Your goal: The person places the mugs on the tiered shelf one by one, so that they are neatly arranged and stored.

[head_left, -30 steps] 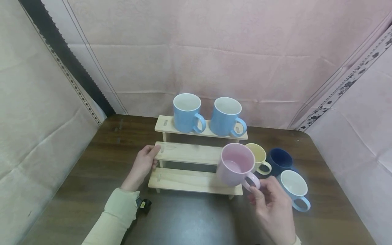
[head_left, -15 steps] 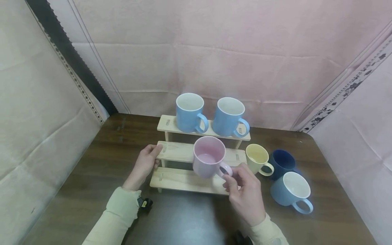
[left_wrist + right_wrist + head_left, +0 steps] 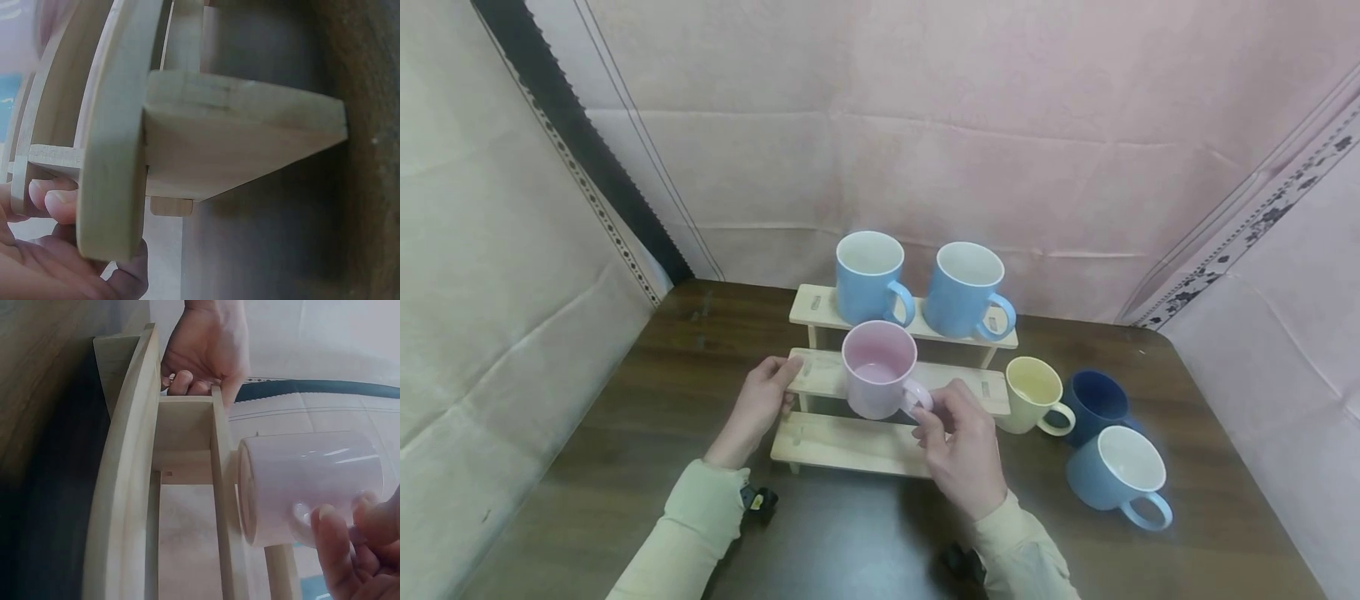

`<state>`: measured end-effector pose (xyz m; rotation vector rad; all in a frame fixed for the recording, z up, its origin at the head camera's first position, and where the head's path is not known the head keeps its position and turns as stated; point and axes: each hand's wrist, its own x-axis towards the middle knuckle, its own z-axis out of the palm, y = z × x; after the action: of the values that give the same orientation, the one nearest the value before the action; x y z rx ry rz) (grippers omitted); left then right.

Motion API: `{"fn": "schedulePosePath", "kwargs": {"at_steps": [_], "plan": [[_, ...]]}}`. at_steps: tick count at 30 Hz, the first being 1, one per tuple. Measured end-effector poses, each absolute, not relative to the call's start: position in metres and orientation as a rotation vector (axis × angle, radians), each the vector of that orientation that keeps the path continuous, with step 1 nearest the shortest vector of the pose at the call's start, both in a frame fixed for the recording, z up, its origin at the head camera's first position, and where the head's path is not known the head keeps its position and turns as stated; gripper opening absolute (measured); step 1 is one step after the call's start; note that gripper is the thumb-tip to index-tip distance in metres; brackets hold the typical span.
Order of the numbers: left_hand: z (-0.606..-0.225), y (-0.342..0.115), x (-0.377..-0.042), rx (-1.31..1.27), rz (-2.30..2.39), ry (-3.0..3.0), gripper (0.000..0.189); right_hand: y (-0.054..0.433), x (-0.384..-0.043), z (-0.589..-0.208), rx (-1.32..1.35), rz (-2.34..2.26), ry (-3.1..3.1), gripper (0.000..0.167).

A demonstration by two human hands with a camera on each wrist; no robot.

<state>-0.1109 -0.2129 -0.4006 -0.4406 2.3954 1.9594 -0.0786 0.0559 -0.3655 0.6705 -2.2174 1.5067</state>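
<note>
My right hand (image 3: 958, 450) pinches the handle of a pink mug (image 3: 874, 387) between thumb and fingers. The mug is upright at the middle step of a three-tier wooden rack (image 3: 966, 383), left of its centre. Seen from the right wrist, the mug's base (image 3: 248, 494) is right at that board's upper face. My left hand (image 3: 756, 406) grips the left end of the middle step; in the left wrist view its fingers (image 3: 61, 203) curl around the board's end. Two light-blue mugs, one on the left (image 3: 867, 283) and one on the right (image 3: 958, 296), stand on the top step.
Right of the rack, a yellow mug (image 3: 1026, 400), a dark blue mug (image 3: 1093, 408) and a third light-blue mug (image 3: 1101, 479) are grouped on the dark wooden table (image 3: 640, 450). The light-blue one leans to the right. Pale cloth (image 3: 925, 158) hangs behind and along both sides.
My right hand has carried the pink mug leftward and a little back, from the rack's right end to the middle step. My left hand keeps its grip on the rack.
</note>
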Motion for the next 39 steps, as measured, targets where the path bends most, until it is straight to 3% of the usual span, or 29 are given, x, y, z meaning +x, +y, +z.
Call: {"fn": "schedulePosePath", "kwargs": {"at_steps": [11,39], "plan": [[-0.402,-0.209,-0.11,-0.448,1.981,2.362,0.043,0.045,-0.084,-0.37,0.683,1.476,-2.27,0.012],[-0.4,-0.211,-0.11,-0.444,1.998,2.354,0.042,0.036,-0.092,-0.37,0.635,1.529,-2.287,0.014]]}}
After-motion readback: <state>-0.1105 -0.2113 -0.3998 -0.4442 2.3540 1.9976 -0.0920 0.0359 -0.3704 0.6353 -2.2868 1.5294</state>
